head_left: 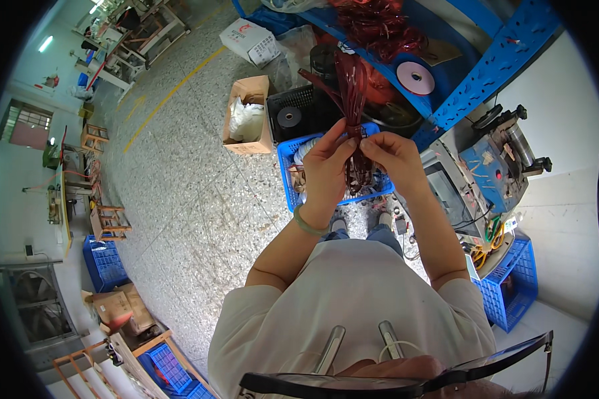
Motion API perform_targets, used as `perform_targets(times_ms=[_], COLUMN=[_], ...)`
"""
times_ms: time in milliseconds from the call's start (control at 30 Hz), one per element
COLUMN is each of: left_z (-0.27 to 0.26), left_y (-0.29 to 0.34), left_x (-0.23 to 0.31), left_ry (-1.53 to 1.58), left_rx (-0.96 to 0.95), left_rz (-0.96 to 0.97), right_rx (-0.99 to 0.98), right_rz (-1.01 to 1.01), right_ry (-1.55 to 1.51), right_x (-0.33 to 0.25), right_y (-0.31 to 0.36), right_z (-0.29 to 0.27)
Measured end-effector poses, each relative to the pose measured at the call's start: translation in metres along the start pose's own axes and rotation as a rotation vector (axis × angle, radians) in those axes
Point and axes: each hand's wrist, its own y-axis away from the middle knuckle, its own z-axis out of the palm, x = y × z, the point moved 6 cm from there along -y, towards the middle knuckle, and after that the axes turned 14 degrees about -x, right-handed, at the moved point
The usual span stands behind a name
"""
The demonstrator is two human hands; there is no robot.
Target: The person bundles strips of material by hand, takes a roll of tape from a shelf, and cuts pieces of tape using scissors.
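A bundle of glossy dark red strips (pixel 353 83) is gripped between my two hands, its long ends fanning away from me and its looped ends hanging below my fingers. My left hand (pixel 327 165) pinches it from the left side, a green bangle round that wrist. On the other side my right hand (pixel 398 158) holds it with thumb and fingertips close to the left hand's. Directly beneath is a blue plastic basket (pixel 285 174) containing several items I cannot make out, partly covered by my hands and the bundle.
Beyond the basket, a blue metal rack (pixel 472 83) bears more red strips (pixel 379 30) and a pinkish spool (pixel 415 78). Left of it stand a black crate (pixel 293 100), an open carton (pixel 251 86) and a white box (pixel 249 41). A blue machine (pixel 496 176) is at my right.
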Motion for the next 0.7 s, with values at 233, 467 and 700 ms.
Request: perform_targets(times_ms=[233,467,700], left_z=[0.007,0.002,0.002], left_y=[0.002,0.008,0.012], left_x=[-0.005,-0.014,-0.016], left_ry=[-0.08,-0.125,-0.123], left_rx=[-0.03,-0.002,0.037], left_rz=[0.022,0.072,0.031], right_rx=[0.138,0.339,0.414], right_rz=[0.045,-0.106,-0.197], right_ry=[0.018,0.137,0.205], right_x=[0.009,0.013,0.008], right_y=[0.004,0.012,0.013], right_z=[-0.002,0.008,0.012])
